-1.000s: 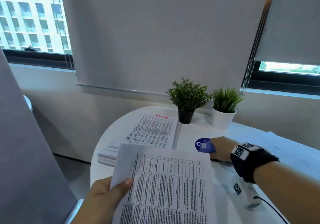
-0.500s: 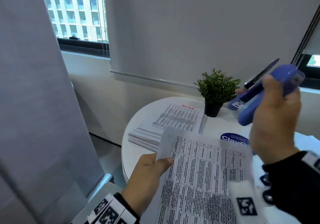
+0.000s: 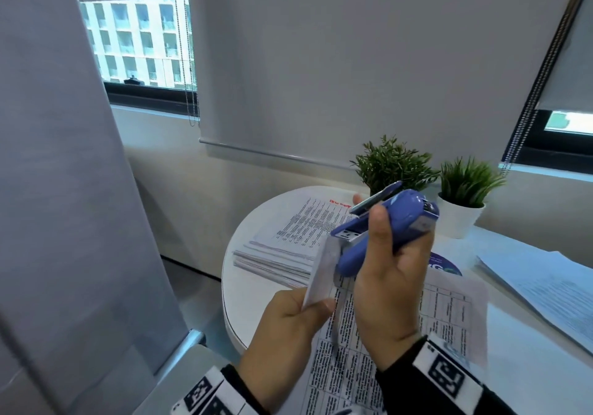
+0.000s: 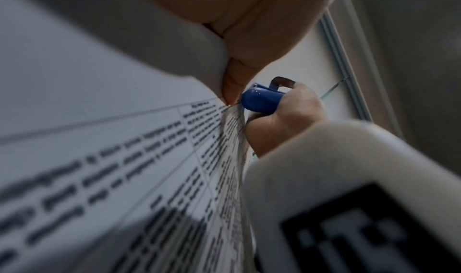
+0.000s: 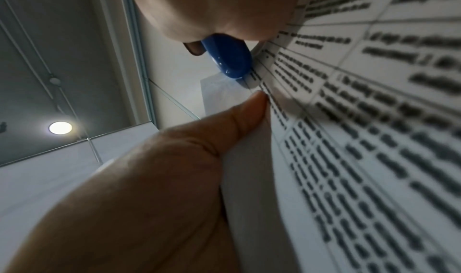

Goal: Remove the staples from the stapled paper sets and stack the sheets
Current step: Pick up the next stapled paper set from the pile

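**Stapled corner raised to the tool**

A thin set of white printed sheets with ruled tables [image 3: 401,334] is held above the round white table [image 3: 256,289], its upper left corner turned up. That corner is pinched between thumb and curled fingers of the left hand [image 3: 288,328]. A blue plastic stapler with a metal end [image 3: 378,231] is gripped in the curled fingers and thumb of the right hand [image 3: 388,289], its lower tip set against the raised corner.

The paper is judged light, limp and easily torn; it is best gripped close beside the staple, so that the corner is kept taut while the metal is levered out. The stapler appears rigid and smooth, and is best held round its body.

The staple itself cannot be made out in any view; the contact point is blurred or covered. A stack of printed pages [image 3: 288,241] lies behind; whether it is stapled cannot be told.
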The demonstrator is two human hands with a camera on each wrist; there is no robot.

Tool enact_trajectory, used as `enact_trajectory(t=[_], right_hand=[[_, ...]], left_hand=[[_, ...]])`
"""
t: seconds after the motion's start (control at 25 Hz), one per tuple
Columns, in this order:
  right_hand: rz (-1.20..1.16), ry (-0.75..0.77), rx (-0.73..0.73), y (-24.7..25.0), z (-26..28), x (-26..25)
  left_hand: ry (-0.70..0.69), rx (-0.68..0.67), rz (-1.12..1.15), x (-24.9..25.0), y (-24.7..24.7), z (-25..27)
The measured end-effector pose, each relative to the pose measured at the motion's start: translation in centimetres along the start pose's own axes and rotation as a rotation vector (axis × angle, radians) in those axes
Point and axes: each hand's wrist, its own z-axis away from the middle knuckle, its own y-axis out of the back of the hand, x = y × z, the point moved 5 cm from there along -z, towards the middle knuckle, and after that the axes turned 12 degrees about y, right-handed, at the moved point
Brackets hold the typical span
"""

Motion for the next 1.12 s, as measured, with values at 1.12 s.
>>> enact_trajectory(t=[1.12], right_hand=[[0.073,-0.189,0.124,2.7,-6.5,1.6]], left_hand=[[0.277,0.206,-0.370,-5.8,4.7,1.1]])
